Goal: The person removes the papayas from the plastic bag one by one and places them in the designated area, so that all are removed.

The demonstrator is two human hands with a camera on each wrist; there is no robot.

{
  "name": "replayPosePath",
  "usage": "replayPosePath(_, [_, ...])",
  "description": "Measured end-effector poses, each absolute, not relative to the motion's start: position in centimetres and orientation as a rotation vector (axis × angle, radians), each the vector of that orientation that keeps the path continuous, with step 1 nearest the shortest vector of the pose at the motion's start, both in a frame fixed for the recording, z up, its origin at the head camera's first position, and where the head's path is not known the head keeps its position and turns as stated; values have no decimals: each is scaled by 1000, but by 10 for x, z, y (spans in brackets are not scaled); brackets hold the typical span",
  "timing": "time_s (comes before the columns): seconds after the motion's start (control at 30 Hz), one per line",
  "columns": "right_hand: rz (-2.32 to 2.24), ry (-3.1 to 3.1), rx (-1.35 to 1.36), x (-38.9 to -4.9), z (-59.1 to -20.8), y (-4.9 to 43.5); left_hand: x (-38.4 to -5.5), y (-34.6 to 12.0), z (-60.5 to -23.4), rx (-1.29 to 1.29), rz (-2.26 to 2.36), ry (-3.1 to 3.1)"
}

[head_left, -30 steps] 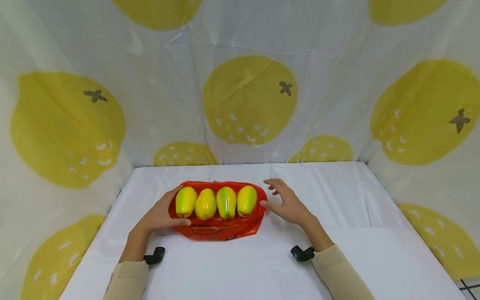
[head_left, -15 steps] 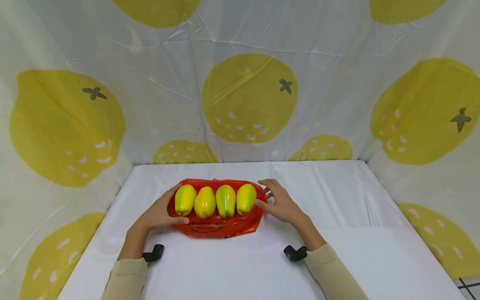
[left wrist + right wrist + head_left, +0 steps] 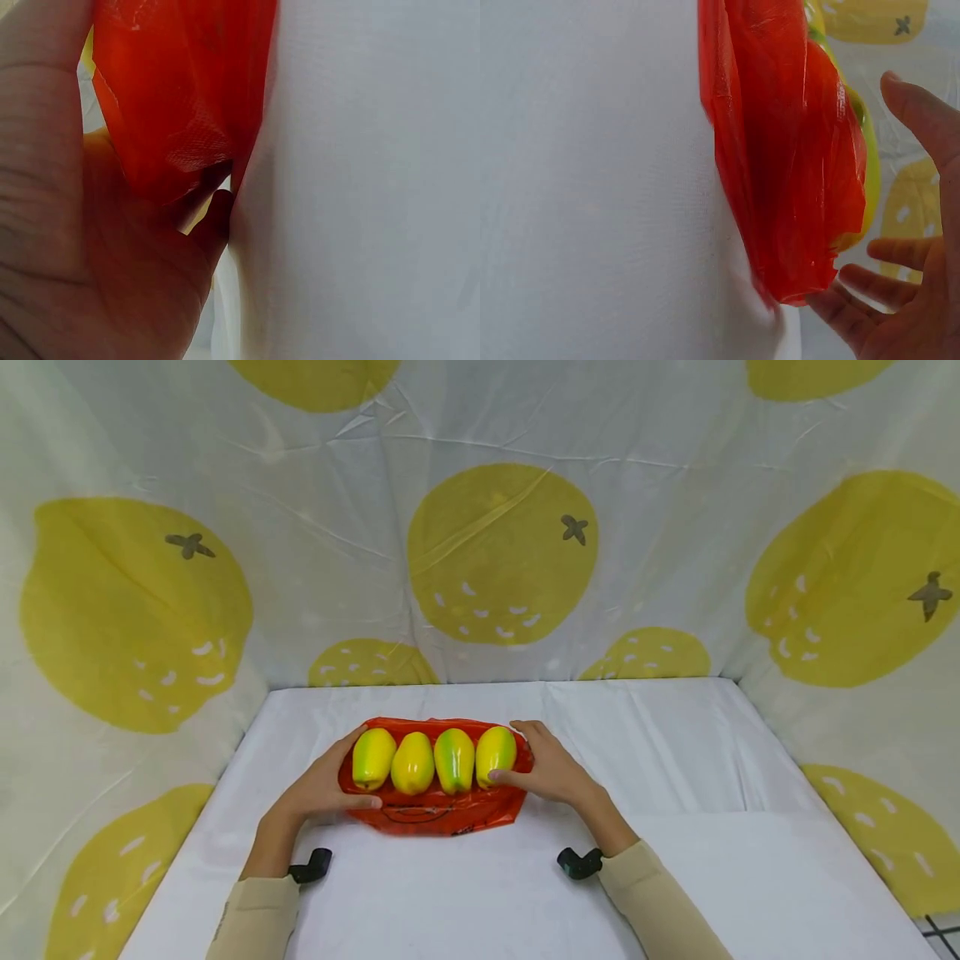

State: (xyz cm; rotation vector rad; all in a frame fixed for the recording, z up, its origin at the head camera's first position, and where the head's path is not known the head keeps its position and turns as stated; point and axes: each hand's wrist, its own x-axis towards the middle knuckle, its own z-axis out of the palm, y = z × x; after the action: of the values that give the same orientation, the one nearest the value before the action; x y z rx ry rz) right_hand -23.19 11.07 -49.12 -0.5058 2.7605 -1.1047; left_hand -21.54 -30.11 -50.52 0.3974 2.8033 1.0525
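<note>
Several glossy yellow-green fruits (image 3: 412,764), papaya-like in shape, lie in a row on a red plastic bag (image 3: 442,820) spread on the white table. My left hand (image 3: 322,789) holds the bag's left end, its thumb along the front edge; in the left wrist view its palm and fingers (image 3: 204,225) wrap the red plastic. At the other end, my right hand (image 3: 551,768) has its thumb in front of the rightmost fruit (image 3: 496,753). In the right wrist view that hand's fingers (image 3: 877,289) are spread and relaxed, with a fingertip at the bag's end.
White cloth (image 3: 450,893) covers the table. Pale curtains with large yellow lemon prints (image 3: 501,556) stand behind it and at both sides. A black wrist camera (image 3: 311,865) sits on each wrist.
My right hand has moved left, from beside the bag to its right end and the last fruit. My left hand, the bag and the fruits have stayed in place.
</note>
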Motion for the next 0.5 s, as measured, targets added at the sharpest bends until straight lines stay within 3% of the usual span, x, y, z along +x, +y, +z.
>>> replayPosePath(0.5, [-870, 2870, -520, -231, -492, 90, -216, -298, -505, 420, 1068, 2812])
